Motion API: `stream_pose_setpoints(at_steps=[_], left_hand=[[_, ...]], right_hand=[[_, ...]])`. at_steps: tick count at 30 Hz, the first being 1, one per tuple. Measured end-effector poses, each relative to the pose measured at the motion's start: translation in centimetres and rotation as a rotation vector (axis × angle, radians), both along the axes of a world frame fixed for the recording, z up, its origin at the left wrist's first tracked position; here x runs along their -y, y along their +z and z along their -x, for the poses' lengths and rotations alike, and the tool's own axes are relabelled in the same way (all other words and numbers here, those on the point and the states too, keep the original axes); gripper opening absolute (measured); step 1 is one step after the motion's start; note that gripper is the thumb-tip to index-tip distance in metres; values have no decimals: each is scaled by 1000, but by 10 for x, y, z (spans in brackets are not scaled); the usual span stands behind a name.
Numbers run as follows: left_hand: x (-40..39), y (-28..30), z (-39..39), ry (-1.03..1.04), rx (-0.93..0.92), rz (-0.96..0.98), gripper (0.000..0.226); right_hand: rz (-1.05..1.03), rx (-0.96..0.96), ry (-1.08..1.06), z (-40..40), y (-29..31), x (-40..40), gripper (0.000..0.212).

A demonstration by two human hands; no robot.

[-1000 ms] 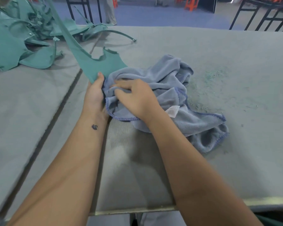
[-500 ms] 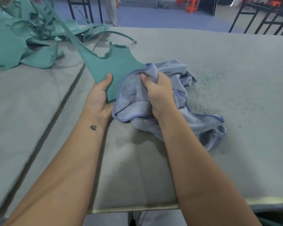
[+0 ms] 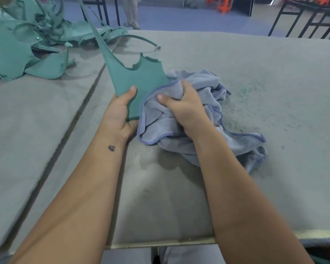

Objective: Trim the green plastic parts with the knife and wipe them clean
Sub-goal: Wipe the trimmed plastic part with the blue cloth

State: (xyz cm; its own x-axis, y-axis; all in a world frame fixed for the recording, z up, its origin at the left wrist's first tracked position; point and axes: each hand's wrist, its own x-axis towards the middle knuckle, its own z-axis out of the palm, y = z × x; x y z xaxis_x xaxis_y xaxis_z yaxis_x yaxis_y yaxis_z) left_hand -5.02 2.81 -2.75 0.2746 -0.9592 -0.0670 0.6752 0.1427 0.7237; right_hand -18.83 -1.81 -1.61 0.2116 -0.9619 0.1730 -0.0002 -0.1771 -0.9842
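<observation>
Green part (image 3: 139, 80): thin, light, semi-stiff sheet, raised above the worktop (image 3: 274, 82); take hold at its broad lower end.
Left hand (image 3: 120, 113): pinching that end.
Right hand (image 3: 185, 107): clutching the soft cloth (image 3: 208, 88) against the part.

Workshop or factory floor: long felt-covered bench (image 3: 236, 77), heap of green plastic parts (image 3: 17, 52), green shavings (image 3: 250, 88), metal table frames (image 3: 309, 21), orange stools (image 3: 224, 5) behind.
</observation>
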Motion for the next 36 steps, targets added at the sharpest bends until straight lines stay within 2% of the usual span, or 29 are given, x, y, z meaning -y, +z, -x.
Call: stream_pose_setpoints(at_steps=[2, 4, 7, 9, 11, 12, 13, 14, 15, 16, 17, 18, 19, 21, 23, 26, 28, 29, 32, 33, 36], left_hand=[[0, -1, 0, 0, 45, -29, 23], [0, -1, 1, -9, 56, -38, 26], [1, 1, 4, -14, 41, -13, 31], [1, 3, 6, 11, 11, -37, 38], [1, 6, 5, 60, -89, -68, 34], [0, 7, 3, 99, -180, -67, 26], [1, 7, 1, 150, -258, -58, 19], [1, 8, 0, 191, -302, -45, 16], [0, 9, 3, 197, -302, -30, 19], [-2, 9, 7, 165, -280, -29, 25], [-3, 8, 12, 111, -250, -49, 30], [-5, 8, 17, 42, -228, -88, 34], [-6, 8, 20, -47, -232, -131, 37], [-9, 11, 21, -186, -247, -233, 46], [-6, 9, 18, -146, -264, -241, 46], [-2, 8, 21, -81, -274, -178, 54], [-5, 10, 22, -101, -325, -142, 57], [-5, 9, 20, -103, -296, -149, 49], [-7, 10, 20, -102, 57, -266, 24], [-6, 9, 22, -102, 76, -291, 23], [-2, 14, 30, -84, -126, -253, 29]], right_hand=[[186, -171, -114, -3, -1, 0, 10], [211, -210, -227, -4, 1, 0, 26], [10, -5, -283, -4, 7, 0, 36], [-109, 260, -310, -1, 5, 0, 32], [-163, 515, -298, 8, 13, -6, 32], [-192, 423, -250, 8, 18, -3, 26], [-247, 252, -210, 8, 27, -8, 20], [-185, -139, -214, 7, 21, -10, 11], [-123, -389, -338, 3, 17, -5, 12], [-262, -183, -379, -5, 19, -3, 16], [-327, 89, -284, -10, 20, -10, 15], [-241, 159, -136, -15, 15, -14, 13], [-129, 209, -123, -18, 10, -21, 12], [26, 146, -107, -20, 6, -27, 7], [97, 39, -89, -23, 3, -27, 4], [108, -92, 5, -24, 0, -25, 16], [138, -147, -24, -24, -3, -26, 25], [156, -152, -51, -25, -2, -26, 24], [108, -74, -140, -23, 2, -23, 16], [58, -41, -180, -21, 4, -21, 24], [-77, 63, -207, -19, 6, -16, 35]])
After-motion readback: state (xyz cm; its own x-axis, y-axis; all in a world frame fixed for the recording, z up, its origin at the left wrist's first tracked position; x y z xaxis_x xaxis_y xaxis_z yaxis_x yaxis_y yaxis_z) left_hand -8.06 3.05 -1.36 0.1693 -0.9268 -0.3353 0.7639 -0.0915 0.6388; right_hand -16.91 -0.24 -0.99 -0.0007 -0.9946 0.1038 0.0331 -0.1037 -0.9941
